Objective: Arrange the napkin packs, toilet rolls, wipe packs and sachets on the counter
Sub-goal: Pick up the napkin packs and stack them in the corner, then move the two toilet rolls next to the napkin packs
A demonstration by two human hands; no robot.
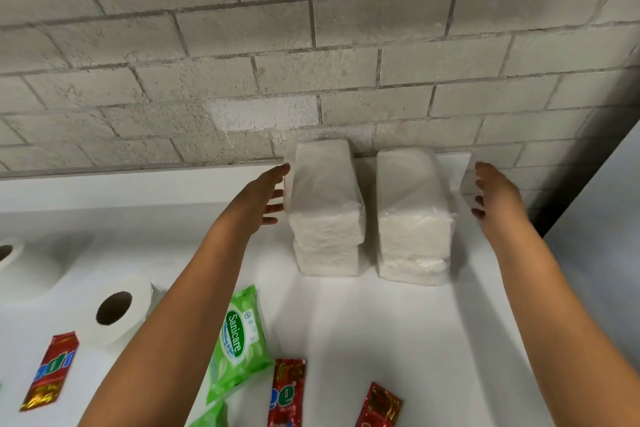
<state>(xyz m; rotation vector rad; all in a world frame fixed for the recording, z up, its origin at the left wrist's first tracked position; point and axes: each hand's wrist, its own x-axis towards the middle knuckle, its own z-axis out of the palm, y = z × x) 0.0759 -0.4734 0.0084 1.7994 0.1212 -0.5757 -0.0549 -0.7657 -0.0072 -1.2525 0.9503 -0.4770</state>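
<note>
Two stacks of white, plastic-wrapped napkin packs stand side by side on the white counter [346, 322], against the grey brick wall [311, 45]. Each stack is two packs high, with its long axis running from the wall toward the person. The left stack [325, 211] and the right stack [412, 218] are parallel, with a narrow gap between them.

The left hand [266, 194] reaches forward on an extended arm, fingers straight and spread, their tips touching the left side of the upper pack in the left stack; it grasps nothing. The right hand [491, 191] reaches out beyond the right stack, apart from it, fingers loosely extended and holding nothing.

Nearer the person, a green wipe pack [239, 336] lies flat, its long axis angled toward the wall, partly under the left forearm. Two white toilet rolls [117, 308] lie at the left, cores facing the camera. Three red foil sachets [52, 371] lie flat along the near edge.
</note>
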